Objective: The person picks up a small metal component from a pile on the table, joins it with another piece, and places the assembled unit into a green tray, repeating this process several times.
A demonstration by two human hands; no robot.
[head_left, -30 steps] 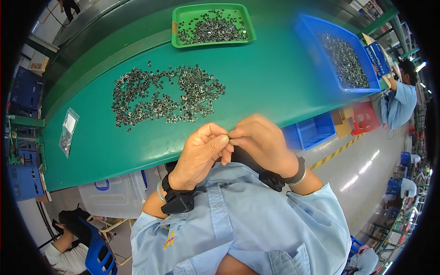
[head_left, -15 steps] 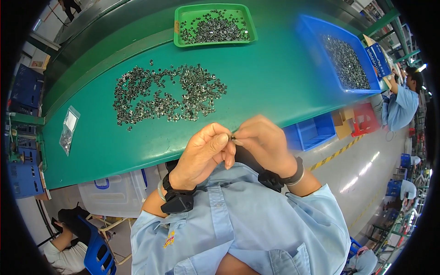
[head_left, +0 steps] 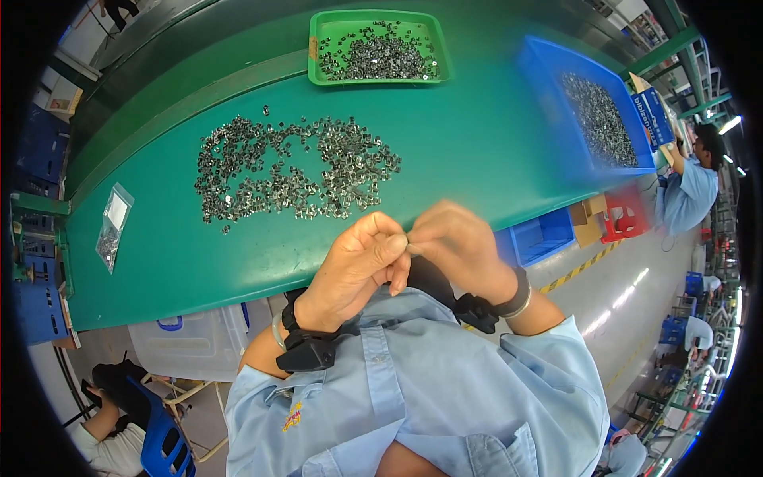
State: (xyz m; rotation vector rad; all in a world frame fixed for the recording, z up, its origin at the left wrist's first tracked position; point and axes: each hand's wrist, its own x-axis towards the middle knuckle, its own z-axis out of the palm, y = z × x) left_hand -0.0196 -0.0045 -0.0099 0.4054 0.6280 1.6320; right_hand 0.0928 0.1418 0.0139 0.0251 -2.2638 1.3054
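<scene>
My left hand [head_left: 362, 266] and my right hand [head_left: 457, 248] meet fingertip to fingertip just off the near edge of the green table [head_left: 469, 151]. Both are pinched closed. Whatever lies between the fingertips is hidden now; my right hand is smeared by motion. Beyond them, many small dark metal pieces [head_left: 350, 163] lie loosely spread on the table top. At the far side a green tray [head_left: 312, 60] holds more of the same small pieces.
To the right stands a blue bin [head_left: 548, 103] of small metal parts. A clear plastic bag [head_left: 114, 230] lies at the table's left. Below are an open blue crate [head_left: 544, 238] and a clear lidded box [head_left: 187, 346]. A co-worker [head_left: 690, 187] is at far right.
The small dark piece seen between my fingertips half a second ago is now covered by them. My hands stay together in nearly the same place; the view has shifted slightly.
</scene>
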